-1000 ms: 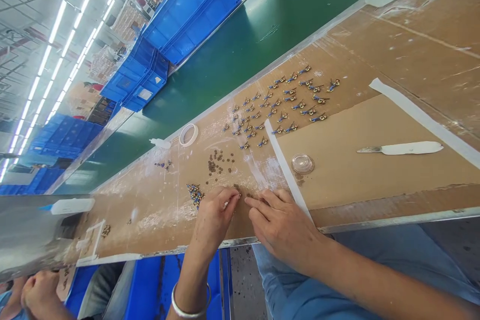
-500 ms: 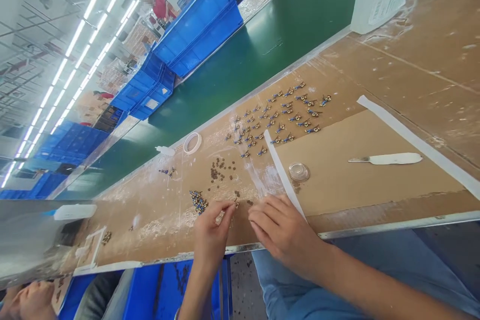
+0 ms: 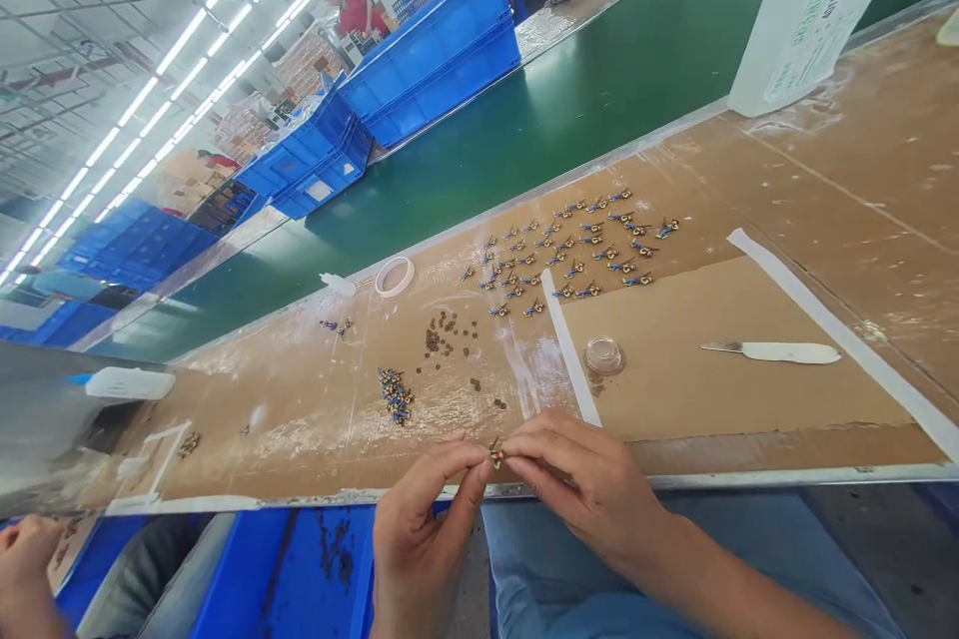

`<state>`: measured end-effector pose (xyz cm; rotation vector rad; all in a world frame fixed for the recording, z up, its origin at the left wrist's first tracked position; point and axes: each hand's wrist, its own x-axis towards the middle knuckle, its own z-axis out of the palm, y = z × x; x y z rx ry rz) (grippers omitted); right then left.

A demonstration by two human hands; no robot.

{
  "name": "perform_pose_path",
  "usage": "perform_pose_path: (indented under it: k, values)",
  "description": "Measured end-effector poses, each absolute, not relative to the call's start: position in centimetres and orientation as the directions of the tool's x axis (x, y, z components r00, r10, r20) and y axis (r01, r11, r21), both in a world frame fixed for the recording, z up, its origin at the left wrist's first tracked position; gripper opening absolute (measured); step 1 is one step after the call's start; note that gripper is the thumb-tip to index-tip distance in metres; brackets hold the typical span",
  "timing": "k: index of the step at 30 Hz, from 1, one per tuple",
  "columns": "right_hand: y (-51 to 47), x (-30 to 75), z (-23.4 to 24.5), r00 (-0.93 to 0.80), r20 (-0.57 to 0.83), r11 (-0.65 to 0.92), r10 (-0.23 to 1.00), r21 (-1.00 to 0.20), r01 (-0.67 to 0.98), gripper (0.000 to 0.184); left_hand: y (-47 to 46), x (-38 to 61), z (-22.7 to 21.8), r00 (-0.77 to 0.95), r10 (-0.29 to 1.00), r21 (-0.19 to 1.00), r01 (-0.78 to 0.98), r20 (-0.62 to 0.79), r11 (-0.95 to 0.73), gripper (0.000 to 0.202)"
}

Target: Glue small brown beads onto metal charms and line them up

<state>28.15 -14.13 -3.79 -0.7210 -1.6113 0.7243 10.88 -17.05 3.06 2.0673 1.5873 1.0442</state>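
Observation:
My left hand [image 3: 433, 504] and my right hand [image 3: 588, 474] meet at the table's front edge, each with thumb and forefinger pinched on one small painted figurine [image 3: 495, 455]. Fingertips cover much of it; a bit of red and yellow shows. Just beyond lie a few small dark brown discs [image 3: 498, 403], and farther back a larger scatter of the same discs [image 3: 442, 334]. Left of these sits a heap of blue and yellow figurines [image 3: 394, 397]. Several more figurines [image 3: 576, 242] are spread apart, lying across the back of the cardboard-covered table.
To the right are a round clear dish [image 3: 603, 355] and a white-handled knife [image 3: 786, 351]. A tape roll [image 3: 394, 277], a small white bottle [image 3: 339, 285] and a large jug [image 3: 801, 30] stand by the green belt [image 3: 465, 165]. Another person's hand [image 3: 26, 559] is at lower left.
My hands, apart before, have come together at the front edge. My left hand has moved right and nearer, away from the heap; the figurine now shows between both hands' fingertips. The view has shifted slightly.

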Motion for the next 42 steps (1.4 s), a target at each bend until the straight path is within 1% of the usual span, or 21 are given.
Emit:
perform_pose_path:
  k: [6, 10, 15, 21, 25, 28, 31, 34, 36, 38, 39, 42]
  values:
    - [-14.2, 29.0, -3.6, -0.195, 0.629, 0.648, 0.752, -0.761, 0.045, 0.013, -17.1, 11.4, 4.0, 0.224, 0.898, 0.541, 0.734, 0.379, -0.411, 0.019]
    - [-14.3, 29.2, -3.5, -0.202, 0.632, 0.652, 0.748, -0.756, 0.048, 0.012, -17.1, 11.8, 4.7, 0.300, 0.886, 0.498, 0.741, 0.355, -0.450, 0.019]
    - [-14.5, 29.0, -3.4, -0.195, 0.650, 0.670, 0.734, -0.740, 0.058, 0.013, -17.2, 11.9, 4.6, 0.314, 0.875, 0.514, 0.716, 0.368, -0.473, 0.021]
    - [-14.1, 29.0, -3.2, -0.169, 0.649, 0.668, 0.741, -0.739, 0.092, 0.013, -16.7, 11.5, 3.9, 0.281, 0.900, 0.534, 0.730, 0.334, -0.426, 0.014]
    - [-13.7, 29.3, -3.1, -0.155, 0.672, 0.690, 0.724, -0.711, 0.137, 0.014, -15.9, 11.6, 3.5, 0.278, 0.897, 0.540, 0.722, 0.345, -0.432, 0.012]
    - [-13.5, 29.7, -3.0, -0.137, 0.682, 0.696, 0.718, -0.701, 0.155, 0.016, -15.7, 12.0, 3.2, 0.250, 0.899, 0.566, 0.708, 0.359, -0.422, 0.012]
    - [-13.4, 30.1, -2.9, -0.134, 0.681, 0.693, 0.720, -0.696, 0.186, 0.017, -15.4, 12.0, 3.3, 0.206, 0.921, 0.621, 0.687, 0.332, -0.377, 0.012]
    - [-13.4, 30.4, -3.1, -0.110, 0.678, 0.677, 0.726, -0.679, 0.284, 0.018, -13.3, 11.4, 3.4, 0.114, 0.967, 0.705, 0.666, 0.229, -0.246, 0.011]
    - [-13.4, 30.5, -3.5, -0.111, 0.693, 0.682, 0.713, -0.647, 0.341, 0.022, -10.3, 10.7, 3.2, 0.010, 0.985, 0.762, 0.632, 0.171, -0.139, 0.015]
    - [-13.5, 30.3, -4.0, -0.140, 0.725, 0.718, 0.674, -0.598, 0.357, 0.021, -6.1, 9.9, 2.7, -0.070, 0.990, 0.801, 0.596, 0.125, -0.059, 0.015]
    - [-13.5, 30.2, -4.3, -0.153, 0.743, 0.738, 0.651, -0.573, 0.357, 0.021, -3.7, 9.6, 2.4, -0.112, 0.991, 0.805, 0.593, 0.079, 0.003, 0.013]
    - [-13.4, 29.9, -4.9, -0.166, 0.775, 0.769, 0.609, -0.528, 0.359, 0.021, 3.1, 9.0, 1.3, -0.151, 0.987, 0.797, 0.602, 0.049, 0.053, 0.013]
